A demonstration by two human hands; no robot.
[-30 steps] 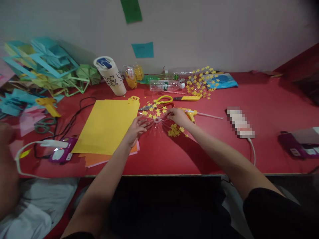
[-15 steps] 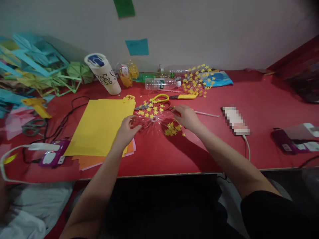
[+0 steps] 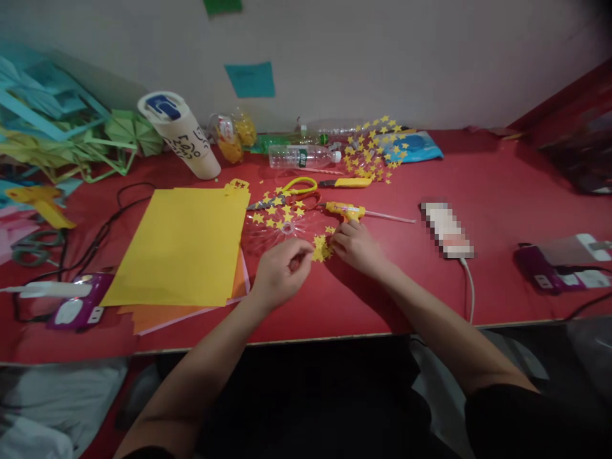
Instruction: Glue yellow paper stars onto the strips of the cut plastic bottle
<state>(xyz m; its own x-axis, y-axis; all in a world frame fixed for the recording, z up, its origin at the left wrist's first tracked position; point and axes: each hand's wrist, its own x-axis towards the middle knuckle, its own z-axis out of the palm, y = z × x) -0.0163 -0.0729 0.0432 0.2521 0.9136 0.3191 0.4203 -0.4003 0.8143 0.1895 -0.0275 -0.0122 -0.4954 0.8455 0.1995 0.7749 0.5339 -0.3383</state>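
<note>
1. A pile of small yellow stars [image 3: 322,248] lies mid-worktop [image 3: 296,326], between two hands and about midway from front edge to back.
2. Right hand [image 3: 359,250]: fingers bent, tips together at the pile's right side, apparently touching stars; I cannot tell whether one is pinched.
3. Left hand [image 3: 284,274]: loosely curled at the pile's left, nearer the front edge, a small gap showing between thumb and fingers. Whether it holds a star is hidden.
4. Just behind the left hand, a splayed clear plastic piece [image 3: 287,228] bears scattered stars. It probably sits there so both hands reach it and the pile.
5. Behind the right hand lies a yellow glue gun [image 3: 343,210], nozzle leftward, likely kept close for ready use.
6. Farther back, scissors [image 3: 302,185] and a cutter [image 3: 351,183] lie aside, seemingly to free the working spot.
7. Leftward, yellow paper [image 3: 176,248] reaches toward the front edge.
8. Near the back edge, bottles lie beside another star-covered piece [image 3: 373,153].
</note>
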